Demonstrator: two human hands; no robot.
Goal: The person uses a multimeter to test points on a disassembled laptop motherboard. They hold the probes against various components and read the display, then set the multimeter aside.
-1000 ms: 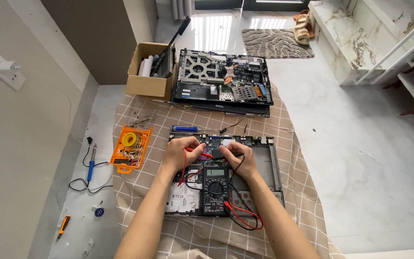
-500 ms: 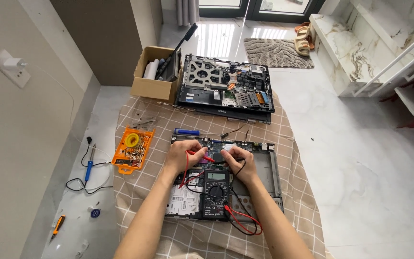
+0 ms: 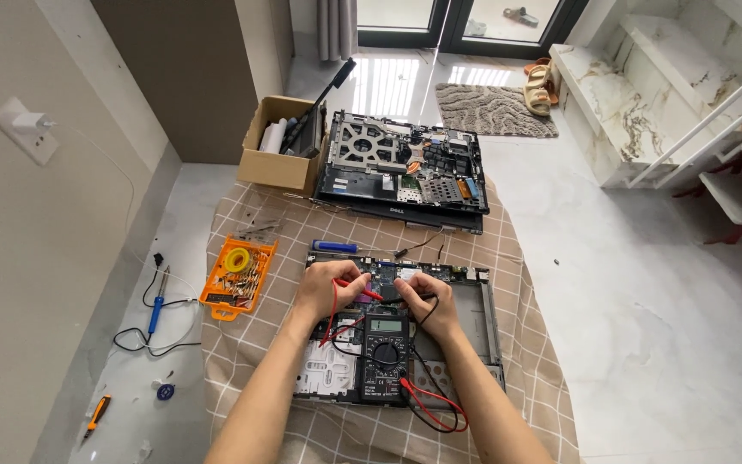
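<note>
While both hands meet just below the middle of the frame, each pinches a thin multimeter probe: the left hand [image 3: 326, 290] closes its fingers around the red probe [image 3: 362, 289], and the right hand [image 3: 429, 296] is curled over the black probe [image 3: 416, 301], most of which is hidden under the fingers. Both tips point down at the exposed circuit board [image 3: 388, 277] of the opened laptop base [image 3: 483, 318], which lies on a checked cloth [image 3: 526, 361] on the floor.

Probes like these look light and stiff, best held like pens near the shaft; their soft leads [image 3: 431, 412] loop loosely toward the lower middle and would tug if snagged. I judge the board fragile, with small parts that a slipping tip could bridge, so only the lightest pressure suits it. Resting between the forearms just below the hands, the black multimeter [image 3: 385, 357] seems compact and liable to slide on the chassis.

Both forearms come up from the bottom edge and converge, wrists low and bent slightly inward, knuckles uppermost.

An orange parts tray [image 3: 238, 277] sits left of centre, and a second opened laptop [image 3: 405, 172] lies above.
</note>
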